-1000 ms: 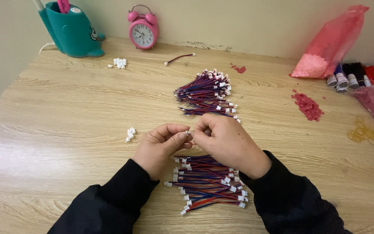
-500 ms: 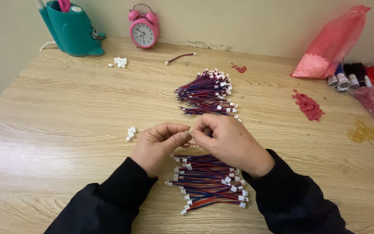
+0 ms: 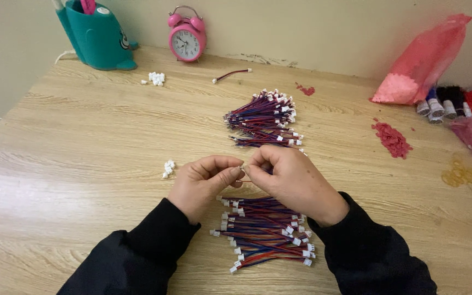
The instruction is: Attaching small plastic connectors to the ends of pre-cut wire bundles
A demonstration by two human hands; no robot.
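My left hand point(image 3: 203, 183) and my right hand point(image 3: 290, 180) meet fingertip to fingertip above the wooden table point(image 3: 83, 142). Between them they pinch a short red-and-blue wire lead with a small white connector point(image 3: 241, 170), mostly hidden by the fingers. Just below my wrists lies a near pile of red-and-blue wire leads with white plugs point(image 3: 266, 232). Beyond my hands rests a second pile of the same leads point(image 3: 263, 117). A few loose white connectors point(image 3: 167, 167) lie left of my left hand.
At the back stand a teal pen holder point(image 3: 96, 35) and a pink alarm clock point(image 3: 187, 37). More white connectors point(image 3: 155, 78) and a single lead point(image 3: 230, 75) lie near them. A pink plastic bag point(image 3: 424, 60), thread spools point(image 3: 443, 104) and red bits point(image 3: 391, 139) are at right.
Both hands stay together in the same place; only the fingertips shift slightly around the small connector. The piles have not moved.
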